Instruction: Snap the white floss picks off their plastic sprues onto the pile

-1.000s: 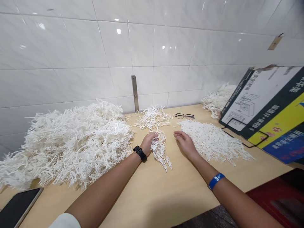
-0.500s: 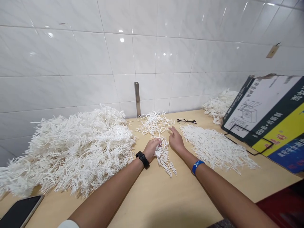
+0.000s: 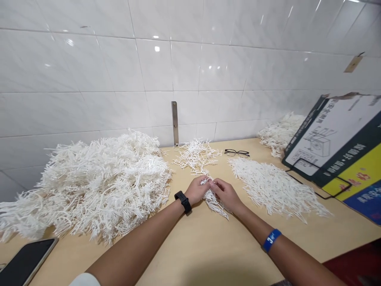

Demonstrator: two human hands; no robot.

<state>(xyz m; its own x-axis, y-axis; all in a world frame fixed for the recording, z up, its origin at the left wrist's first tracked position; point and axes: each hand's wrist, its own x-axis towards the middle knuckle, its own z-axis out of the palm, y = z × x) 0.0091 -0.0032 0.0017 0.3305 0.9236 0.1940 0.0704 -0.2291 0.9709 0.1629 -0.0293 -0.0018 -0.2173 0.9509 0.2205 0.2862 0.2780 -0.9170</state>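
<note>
My left hand (image 3: 197, 190), with a black watch at its wrist, is closed round a bunch of white branching plastic sprigs (image 3: 216, 205) whose tips fan out over the table toward me. My right hand (image 3: 226, 194), a blue band on its forearm, meets it with thumb and fingers pinched together at the top of the bunch. What lies between the right fingertips is too small to make out. Just beyond both hands is a loose small heap of similar white sprigs (image 3: 196, 155).
A big white sprig pile (image 3: 107, 186) fills the left side; a flatter one (image 3: 274, 190) lies at right. Black glasses (image 3: 237, 153) rest near the tiled wall. A phone (image 3: 26, 260) lies front left. A printed carton (image 3: 336, 147) with a black wire stand (image 3: 320, 166) leans at right.
My right hand has come back from near the small heap to my left hand, and its fingers have closed. The left hand keeps its hold on the bunch. The view has shifted slightly.
</note>
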